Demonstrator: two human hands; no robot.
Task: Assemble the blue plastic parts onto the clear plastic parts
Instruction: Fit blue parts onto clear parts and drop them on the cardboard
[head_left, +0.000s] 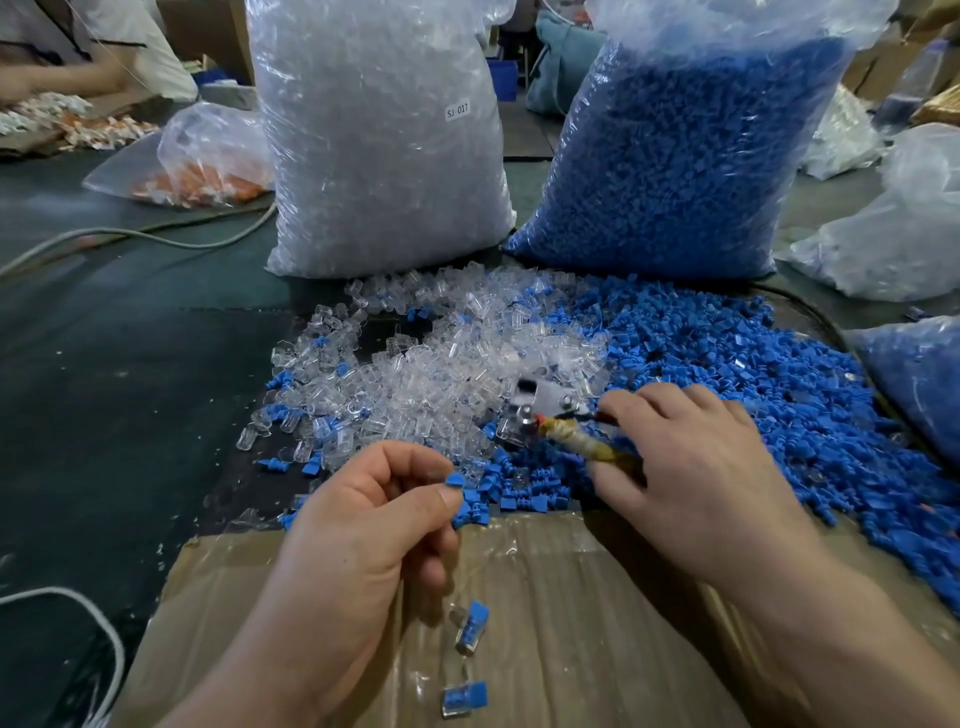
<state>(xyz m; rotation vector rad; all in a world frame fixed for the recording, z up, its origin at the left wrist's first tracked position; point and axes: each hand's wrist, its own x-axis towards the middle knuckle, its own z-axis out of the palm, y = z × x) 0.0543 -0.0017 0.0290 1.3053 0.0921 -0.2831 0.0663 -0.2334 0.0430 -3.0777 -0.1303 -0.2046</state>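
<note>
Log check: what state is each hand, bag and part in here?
Left hand: pinches a blue part.
Right hand: holds a taped-handle tool.
Assembled pieces: two, lying on the cardboard.
Clear-parts bag: upright, full.
Blue-parts bag: upright, full.
Loose clear parts: heaped on the table.
Loose blue parts: heaped beside them.

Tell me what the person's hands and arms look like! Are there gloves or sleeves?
No gloves and no sleeves in view. The left hand and right hand are bare, with no rings, and the fingers have short, plain nails. The left arm and right arm are bare too, with no watch or bracelet, down to the picture's bottom edge.
</note>
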